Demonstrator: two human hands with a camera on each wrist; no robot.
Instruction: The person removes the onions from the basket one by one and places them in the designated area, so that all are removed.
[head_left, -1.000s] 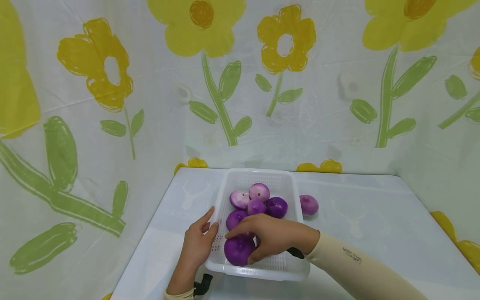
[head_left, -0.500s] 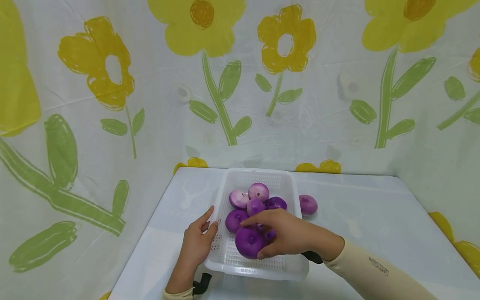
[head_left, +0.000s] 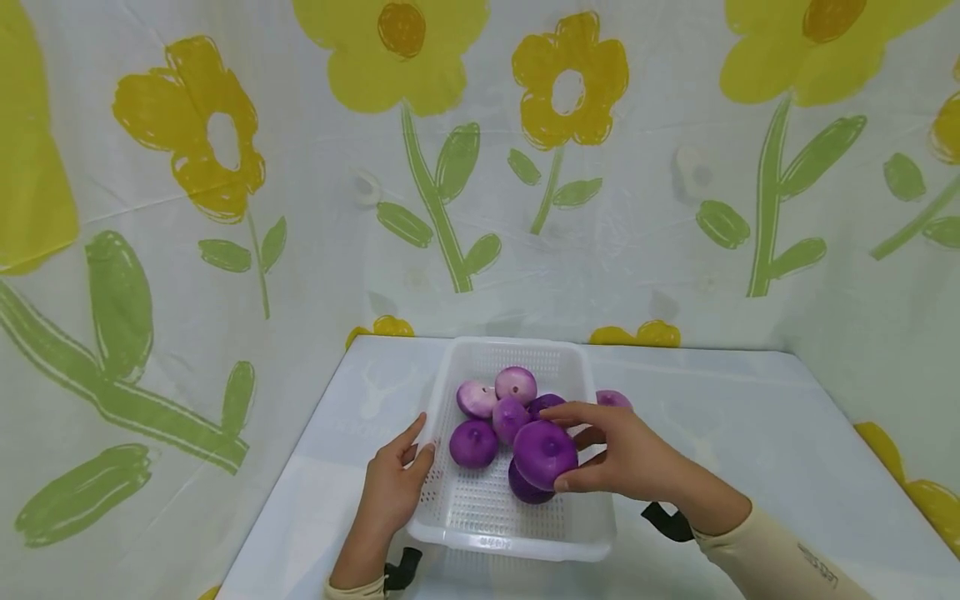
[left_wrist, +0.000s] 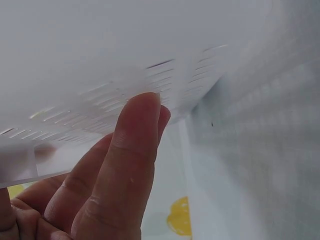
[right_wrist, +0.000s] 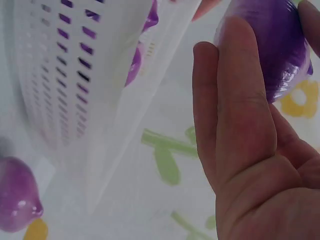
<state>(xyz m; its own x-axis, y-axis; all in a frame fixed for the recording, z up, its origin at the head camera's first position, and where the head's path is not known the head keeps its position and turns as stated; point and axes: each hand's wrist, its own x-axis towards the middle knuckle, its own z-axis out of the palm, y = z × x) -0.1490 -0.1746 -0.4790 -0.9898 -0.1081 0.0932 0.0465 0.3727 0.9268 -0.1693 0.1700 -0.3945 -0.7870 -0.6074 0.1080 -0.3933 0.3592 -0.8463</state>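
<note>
A round purple onion [head_left: 542, 450] is held between the thumb and fingers of my right hand [head_left: 622, 454], above the near right part of a white perforated basket [head_left: 525, 546]. In the right wrist view the same onion [right_wrist: 282, 50] shows beyond the fingers, beside the basket wall [right_wrist: 107, 100]. Directly below it sits a darker onion [head_left: 528, 490], partly hidden. My left hand [head_left: 393, 483] rests at the basket's left side; the left wrist view shows its straight digit [left_wrist: 132, 150] against the slotted outer wall [left_wrist: 105, 100].
Several more purple onions [head_left: 473, 444] lie in the basket, some with pale tops [head_left: 477, 400]. One loose onion [head_left: 613, 398] lies on the white table [head_left: 720, 433] right of the basket, partly hidden by my right hand. A flower-patterned sheet [head_left: 637, 250] hangs around the table.
My right hand has lifted the onion from the basket's near left and carried it right and up. The darker onion beneath has come into sight. My left hand and the basket have stayed put.
</note>
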